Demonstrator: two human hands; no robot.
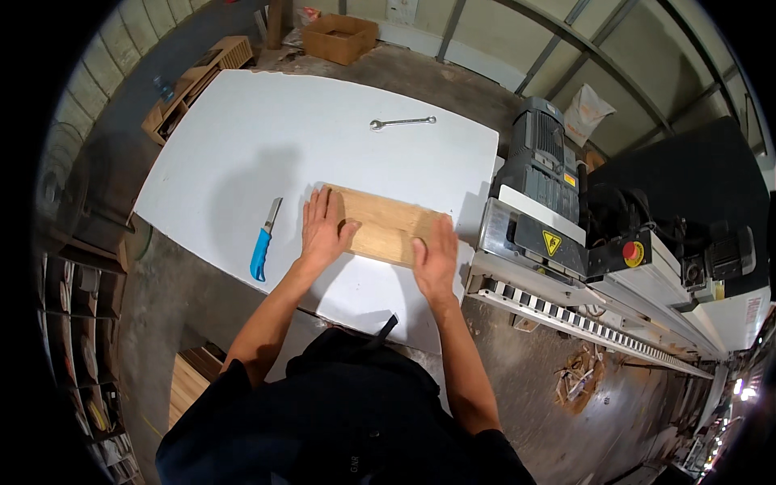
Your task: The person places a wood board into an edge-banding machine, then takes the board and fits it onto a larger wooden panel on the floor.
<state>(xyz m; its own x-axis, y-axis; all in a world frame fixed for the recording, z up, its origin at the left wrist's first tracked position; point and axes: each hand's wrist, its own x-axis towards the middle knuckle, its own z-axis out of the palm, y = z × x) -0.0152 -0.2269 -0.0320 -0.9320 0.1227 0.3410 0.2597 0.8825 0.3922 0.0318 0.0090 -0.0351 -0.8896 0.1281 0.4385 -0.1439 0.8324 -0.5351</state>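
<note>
A flat, light-brown wooden board [386, 225] lies on the white tabletop [364, 153], between my two hands. At its left end is my left hand [325, 230], its fingers along the end and its thumb over the upper face. My right hand [436, 257] holds the opposite end in much the same way, thumb inward. The undersides of both hands are hidden. Left of my left hand, a knife [263, 242] with a blue handle and a bare blade rests on the table. Toward the far side lies a metal combination wrench [404, 122].
At the table's right stands a machine with a grey motor [540, 149], a red stop button [633, 251] and a long rail [582, 323]. A cardboard box [339, 39] sits on the floor beyond. Shelves [85, 331] line the left; wood scraps [579, 377] lie at lower right.
</note>
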